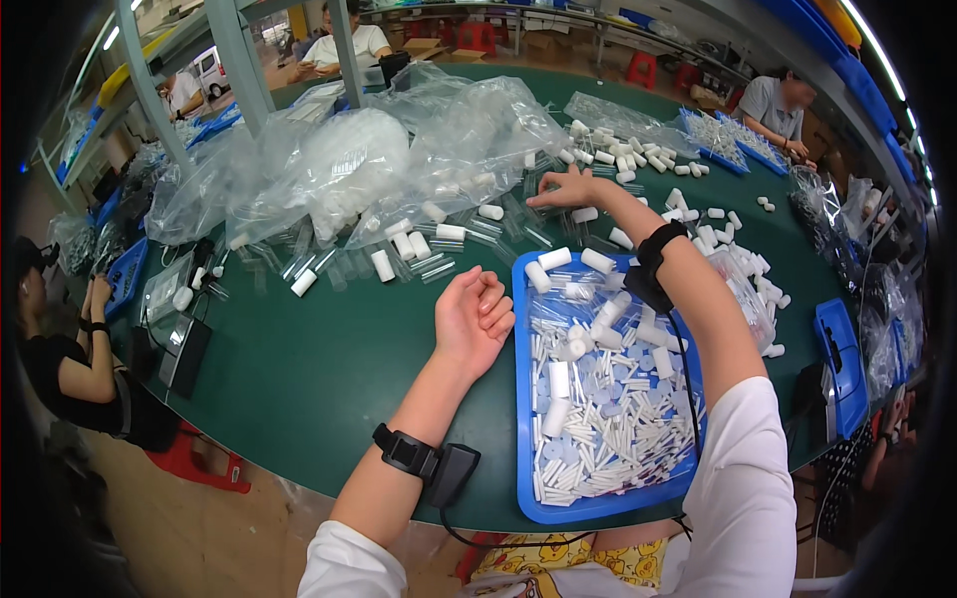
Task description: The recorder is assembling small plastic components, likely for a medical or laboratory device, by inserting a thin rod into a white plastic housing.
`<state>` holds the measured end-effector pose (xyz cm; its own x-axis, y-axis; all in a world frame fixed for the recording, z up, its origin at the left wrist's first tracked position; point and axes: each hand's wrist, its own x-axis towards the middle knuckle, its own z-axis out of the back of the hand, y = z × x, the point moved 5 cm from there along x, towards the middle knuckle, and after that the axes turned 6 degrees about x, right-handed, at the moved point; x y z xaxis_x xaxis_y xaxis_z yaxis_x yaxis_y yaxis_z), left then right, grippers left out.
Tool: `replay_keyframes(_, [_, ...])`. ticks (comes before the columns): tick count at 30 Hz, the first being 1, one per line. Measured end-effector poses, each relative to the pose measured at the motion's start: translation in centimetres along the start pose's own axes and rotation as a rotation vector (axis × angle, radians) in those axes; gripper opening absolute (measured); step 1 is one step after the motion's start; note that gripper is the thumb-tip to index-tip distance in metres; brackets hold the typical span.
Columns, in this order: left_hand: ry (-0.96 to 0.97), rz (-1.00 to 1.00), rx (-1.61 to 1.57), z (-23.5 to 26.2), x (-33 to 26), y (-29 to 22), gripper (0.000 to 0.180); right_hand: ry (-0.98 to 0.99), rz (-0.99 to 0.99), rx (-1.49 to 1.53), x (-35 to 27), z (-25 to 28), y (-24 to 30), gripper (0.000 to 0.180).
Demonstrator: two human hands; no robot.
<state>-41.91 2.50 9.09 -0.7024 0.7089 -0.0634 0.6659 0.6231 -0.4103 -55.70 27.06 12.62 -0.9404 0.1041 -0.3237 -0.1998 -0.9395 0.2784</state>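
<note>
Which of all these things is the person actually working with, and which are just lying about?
In use:
- right hand, reaching to the clear tubes
- left hand, palm up on the table
- blue tray of white sticks

Lying about:
- plastic bags
- white caps
- small blue tray

The tray (525,399) sits on the table (329,379) at centre; plastic bags (399,149) lie at eleven o'clock, loose caps (638,154) at one o'clock.

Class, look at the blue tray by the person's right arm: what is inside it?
The blue tray holds a heap of thin white sticks, some thicker white tubes and a clear plastic bag. The right forearm covers its far right corner.
</note>
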Motion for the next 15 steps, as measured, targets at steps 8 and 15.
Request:
replay_keyframes(8, [-0.010, 0.004, 0.024, 0.0, 0.3, 0.1, 0.024, 0.434, -0.062, 0.227, -6.3, -1.7, 0.1, 0.055])
replay_keyframes(15, [-0.047, 0.001, 0.007, 0.4, 0.4, 0.2, 0.025, 0.502, -0.044, 0.519, -10.1, 0.0, -1.4, 0.032])
